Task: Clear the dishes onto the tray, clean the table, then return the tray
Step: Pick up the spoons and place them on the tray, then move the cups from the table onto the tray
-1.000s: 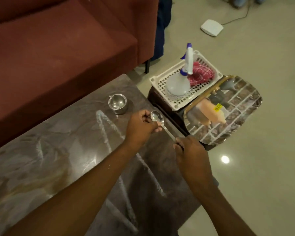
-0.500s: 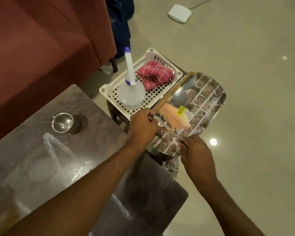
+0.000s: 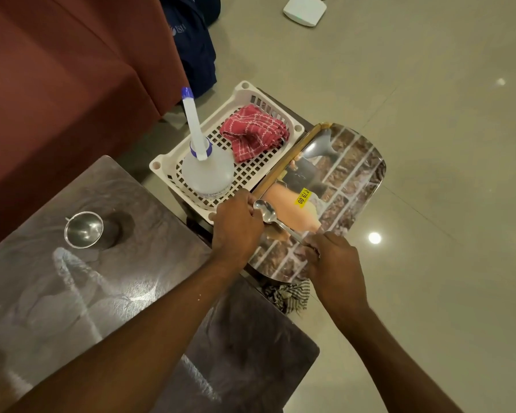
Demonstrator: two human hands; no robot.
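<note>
A steel spoon [image 3: 268, 214] is held over the printed tray [image 3: 349, 186], which sits on a low stool beside the table. My right hand [image 3: 332, 260] pinches the spoon's handle end. My left hand [image 3: 236, 228] is curled at the spoon's bowl, fingers touching its edge. A small steel cup [image 3: 84, 230] stands on the dark marble table [image 3: 102, 293], to the left of my hands. The spoon's handle is partly hidden by my right hand.
A white perforated basket [image 3: 251, 162] holds a spray bottle [image 3: 204, 162] and a red checked cloth [image 3: 255, 132]. A maroon sofa [image 3: 57, 84] runs along the table's far side. A dark checked cloth [image 3: 289, 293] hangs below the tray. A white device [image 3: 304, 10] lies on the tiled floor.
Both hands carried the spoon from above the table to above the printed tray. The view swung right, so the cup now appears farther left.
</note>
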